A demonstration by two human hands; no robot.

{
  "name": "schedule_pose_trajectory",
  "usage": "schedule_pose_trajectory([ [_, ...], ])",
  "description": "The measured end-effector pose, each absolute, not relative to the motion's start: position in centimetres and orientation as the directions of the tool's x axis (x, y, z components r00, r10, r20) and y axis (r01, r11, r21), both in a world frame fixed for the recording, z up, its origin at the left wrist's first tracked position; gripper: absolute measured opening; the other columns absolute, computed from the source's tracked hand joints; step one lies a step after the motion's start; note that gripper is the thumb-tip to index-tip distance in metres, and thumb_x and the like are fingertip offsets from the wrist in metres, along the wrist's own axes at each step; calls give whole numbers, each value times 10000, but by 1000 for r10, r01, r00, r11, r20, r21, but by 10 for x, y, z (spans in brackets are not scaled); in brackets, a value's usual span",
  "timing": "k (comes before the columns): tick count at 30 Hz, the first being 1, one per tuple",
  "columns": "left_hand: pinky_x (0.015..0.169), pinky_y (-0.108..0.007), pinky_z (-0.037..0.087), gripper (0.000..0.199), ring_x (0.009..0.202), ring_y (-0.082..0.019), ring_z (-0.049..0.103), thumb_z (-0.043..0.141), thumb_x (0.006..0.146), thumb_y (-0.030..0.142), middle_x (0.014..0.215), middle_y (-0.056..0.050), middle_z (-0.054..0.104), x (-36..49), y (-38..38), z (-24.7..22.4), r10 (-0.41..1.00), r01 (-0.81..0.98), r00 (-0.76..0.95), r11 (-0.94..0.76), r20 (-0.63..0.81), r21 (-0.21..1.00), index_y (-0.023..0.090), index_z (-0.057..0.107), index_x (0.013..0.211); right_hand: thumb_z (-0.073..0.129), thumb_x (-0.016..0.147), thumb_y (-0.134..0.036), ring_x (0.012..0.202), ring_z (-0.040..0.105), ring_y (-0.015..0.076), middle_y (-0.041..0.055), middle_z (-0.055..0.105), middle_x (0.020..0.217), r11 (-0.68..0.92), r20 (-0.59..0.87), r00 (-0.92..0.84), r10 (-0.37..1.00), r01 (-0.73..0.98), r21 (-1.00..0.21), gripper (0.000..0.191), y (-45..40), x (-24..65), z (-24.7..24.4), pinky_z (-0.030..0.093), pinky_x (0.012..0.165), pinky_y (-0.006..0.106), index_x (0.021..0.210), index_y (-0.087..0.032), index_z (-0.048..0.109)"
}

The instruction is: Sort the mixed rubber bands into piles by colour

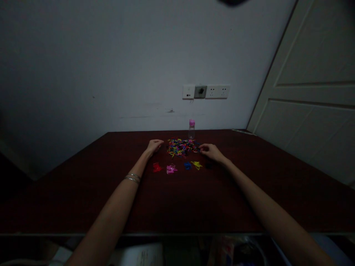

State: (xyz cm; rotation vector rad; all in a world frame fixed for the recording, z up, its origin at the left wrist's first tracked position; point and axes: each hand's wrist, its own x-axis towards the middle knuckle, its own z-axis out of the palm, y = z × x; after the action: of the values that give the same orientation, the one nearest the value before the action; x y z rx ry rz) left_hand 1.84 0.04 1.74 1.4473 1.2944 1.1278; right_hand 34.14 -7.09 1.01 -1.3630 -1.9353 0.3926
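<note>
A heap of small rubber bands in mixed colours (181, 147) lies on the dark red table (172, 199). Just left of it is my left hand (155, 145), its fingers curled together; whatever they may hold is hidden. My right hand (211, 151) reaches the heap's right edge with thumb and fingers pinched, too small and dark to show what is between them. Nearer me lie little single-colour piles: red bands (157, 167), pink bands (171, 169), blue bands (188, 165) and yellow bands (197, 164). A faint dark patch (209, 166) sits below my right hand.
Behind the heap stands a clear bottle with a pink cap (192, 129). The wall (138, 74) carries a row of sockets (217, 91). A white panelled door (310, 92) is at the right. Below the table's front edge, a white object (144, 255) and other items show dimly.
</note>
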Motion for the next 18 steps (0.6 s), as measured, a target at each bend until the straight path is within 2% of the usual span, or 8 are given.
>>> schedule_pose_trajectory([
  [6,348,-175,141,362,324,-16,257,614,612,391,451,64,405,14,5,9,994,206,70,-95,82,974,112,622,843,553,678,-187,742,567,143,52,628,828,440,398,-240,885,708,-552,260,-62,337,1,426,699,249,920,-130,630],
  [12,354,-174,172,319,334,-27,285,589,624,367,436,60,411,18,6,7,992,308,33,-129,125,943,105,642,798,502,694,-134,676,553,120,24,624,759,454,385,-277,880,728,-513,259,-56,334,-1,409,649,220,919,-145,631],
  [18,375,-172,203,291,355,-32,307,571,637,330,434,58,414,21,0,10,989,307,20,-143,144,941,102,650,799,496,688,-154,637,526,114,22,606,722,465,400,-267,877,685,-561,260,-61,332,17,401,609,221,908,-133,632],
])
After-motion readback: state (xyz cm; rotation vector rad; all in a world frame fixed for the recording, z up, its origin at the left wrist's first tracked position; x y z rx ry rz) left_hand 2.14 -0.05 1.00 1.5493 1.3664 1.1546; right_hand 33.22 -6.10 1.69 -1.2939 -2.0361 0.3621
